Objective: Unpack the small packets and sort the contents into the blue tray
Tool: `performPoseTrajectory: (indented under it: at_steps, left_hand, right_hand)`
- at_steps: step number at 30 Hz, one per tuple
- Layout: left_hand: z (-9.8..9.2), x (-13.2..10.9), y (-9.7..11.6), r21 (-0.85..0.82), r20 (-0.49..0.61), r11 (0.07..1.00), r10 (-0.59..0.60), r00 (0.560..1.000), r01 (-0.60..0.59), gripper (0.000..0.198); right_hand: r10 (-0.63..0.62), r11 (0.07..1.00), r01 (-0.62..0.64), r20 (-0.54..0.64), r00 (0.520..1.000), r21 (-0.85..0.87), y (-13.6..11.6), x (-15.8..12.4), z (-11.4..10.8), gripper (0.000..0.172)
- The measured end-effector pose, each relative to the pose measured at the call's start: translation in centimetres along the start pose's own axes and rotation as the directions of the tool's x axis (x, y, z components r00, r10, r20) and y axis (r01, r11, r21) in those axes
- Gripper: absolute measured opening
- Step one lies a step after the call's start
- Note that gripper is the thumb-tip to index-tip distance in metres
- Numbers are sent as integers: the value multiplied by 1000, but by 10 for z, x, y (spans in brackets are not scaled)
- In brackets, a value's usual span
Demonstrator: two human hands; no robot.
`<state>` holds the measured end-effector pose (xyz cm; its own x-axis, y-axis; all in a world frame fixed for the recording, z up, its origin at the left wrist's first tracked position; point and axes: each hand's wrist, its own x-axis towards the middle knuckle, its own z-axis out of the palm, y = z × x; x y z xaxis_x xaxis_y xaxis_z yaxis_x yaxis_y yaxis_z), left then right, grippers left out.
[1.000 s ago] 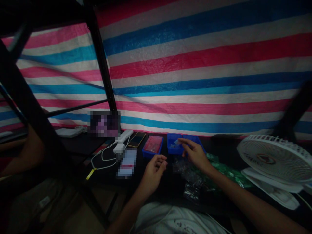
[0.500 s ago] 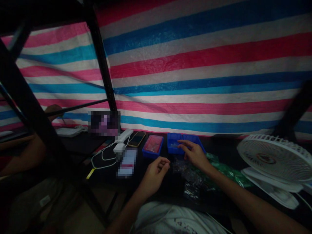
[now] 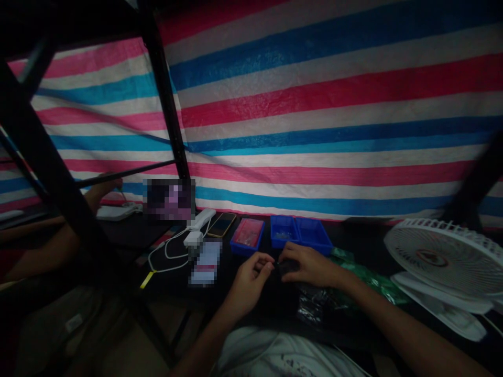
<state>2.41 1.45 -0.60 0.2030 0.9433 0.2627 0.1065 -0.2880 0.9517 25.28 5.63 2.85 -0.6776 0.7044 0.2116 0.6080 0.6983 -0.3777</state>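
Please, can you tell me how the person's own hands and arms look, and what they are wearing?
The left hand and right hand wear no gloves, and I see no ring or watch. The left forearm and right forearm have no sleeves over them. At the bottom of the view is a white shirt with a dark print.
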Motion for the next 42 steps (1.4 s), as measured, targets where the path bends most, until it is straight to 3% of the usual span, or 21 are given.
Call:
performPoseTrajectory:
  at_steps: [6,11,15,17,20,23,30,38,42]
  left_hand:
    - [0,0,0,-6,1,1000,-11,1000,11,24]
    - [-1,0,0,-9,4,1000,-8,1000,8,24]
    - [0,0,-3,-19,0,1000,-8,1000,8,23]
    - [0,1,-6,-25,-10,1000,-2,1000,2,25]
    - [1,2,-11,-45,-38,999,-1,999,-1,29]
    - [2,2,-10,-35,-49,999,6,999,-8,31]
    - [1,-2,2,24,48,999,29,998,-30,25]
    - [3,-3,7,14,103,1000,14,995,-15,22]
    - [3,-3,5,10,93,1000,22,995,-23,24]
  right_hand:
    - [-24,999,25,-23,999,41,2,0,3,22]
    - [-41,998,46,-97,994,50,2,3,4,26]
    - [-4,980,45,-203,979,196,0,5,3,28]
    - [56,935,17,-195,979,354,-3,6,3,29]
    - [132,793,-39,-108,985,608,-7,5,5,29]
    - [129,701,-53,-53,990,711,-11,5,6,29]
    - [127,656,-48,-48,991,753,-12,8,6,30]
    - [77,770,26,-133,988,638,-9,7,6,29]
    - [116,728,-32,-78,990,685,-10,7,7,32]
